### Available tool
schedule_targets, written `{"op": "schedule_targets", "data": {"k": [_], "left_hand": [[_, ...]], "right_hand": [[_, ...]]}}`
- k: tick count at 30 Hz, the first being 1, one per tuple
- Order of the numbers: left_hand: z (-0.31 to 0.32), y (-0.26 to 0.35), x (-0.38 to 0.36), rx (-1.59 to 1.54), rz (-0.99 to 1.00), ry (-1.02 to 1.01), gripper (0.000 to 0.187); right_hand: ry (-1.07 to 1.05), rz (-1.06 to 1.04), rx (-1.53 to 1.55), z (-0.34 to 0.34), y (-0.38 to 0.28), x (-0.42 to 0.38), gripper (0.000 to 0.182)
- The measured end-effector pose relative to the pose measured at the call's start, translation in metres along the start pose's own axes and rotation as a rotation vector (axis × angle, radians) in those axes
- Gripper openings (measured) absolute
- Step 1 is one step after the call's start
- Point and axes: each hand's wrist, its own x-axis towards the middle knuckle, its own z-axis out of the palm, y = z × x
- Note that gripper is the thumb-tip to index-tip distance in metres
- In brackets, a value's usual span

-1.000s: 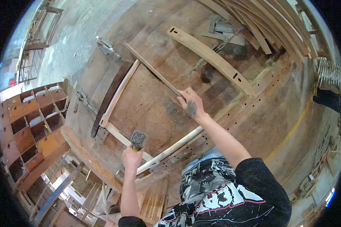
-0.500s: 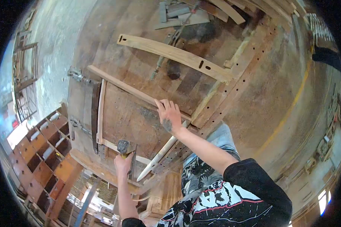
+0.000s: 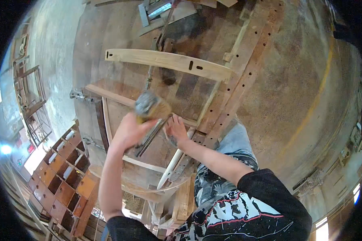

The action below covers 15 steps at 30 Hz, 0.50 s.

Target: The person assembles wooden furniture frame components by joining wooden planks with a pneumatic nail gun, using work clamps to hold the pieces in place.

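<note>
My left hand (image 3: 128,130) is closed around a hammer (image 3: 148,105), whose head is smeared by motion. A dark, narrow metal strip (image 3: 151,139) slants just right of this hand; what bears it is unclear. The fingertips of my right hand (image 3: 176,130) are near the strip's upper end, over the wooden frame, palm down with the fingers slightly apart. Around both hands lies a frame of pale wood, with a long upper rail (image 3: 110,94), a side piece (image 3: 106,120) and a lower rail (image 3: 145,164). A pale round-edged piece (image 3: 171,168) slants below my right hand.
A curved slotted board (image 3: 165,59) lies across the brown work surface (image 3: 108,28) beyond the frame. Metal clamps (image 3: 82,95) sit at the left edge. A beam with drilled holes (image 3: 245,72) runs along the right. Stacked wooden drawers (image 3: 56,176) stand lower left.
My left hand has moved up with the hammer, and the metal strip has shifted up towards my right hand. My right hand has moved slightly down. The whole view has shifted and turned.
</note>
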Motion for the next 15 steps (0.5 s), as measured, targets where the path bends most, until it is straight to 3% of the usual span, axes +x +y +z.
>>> {"op": "schedule_targets", "data": {"k": [2, 3, 5, 9, 12, 15], "left_hand": [[-0.001, 0.05, 0.043, 0.068, -0.238, -0.31, 0.047], [0.006, 0.062, 0.06, 0.117, -0.225, -0.367, 0.047], [0.023, 0.078, 0.088, 0.219, -0.203, -0.487, 0.049], [0.043, 0.088, 0.119, 0.232, -0.226, -0.63, 0.053], [0.059, 0.075, 0.136, 0.259, -0.212, -0.674, 0.055], [0.064, 0.087, 0.142, 0.266, -0.234, -0.734, 0.055]], "right_hand": [[-0.083, -0.143, -0.49, 0.078, -0.009, -0.03, 0.066], [-0.107, -0.208, -0.748, 0.11, -0.017, -0.043, 0.062], [-0.082, -0.204, -0.628, 0.096, -0.014, -0.036, 0.06], [-0.08, -0.111, -0.038, 0.058, -0.018, -0.024, 0.064], [0.008, -0.087, 0.04, 0.067, -0.022, -0.025, 0.066], [-0.054, -0.122, 0.013, 0.045, -0.016, -0.021, 0.063]]}}
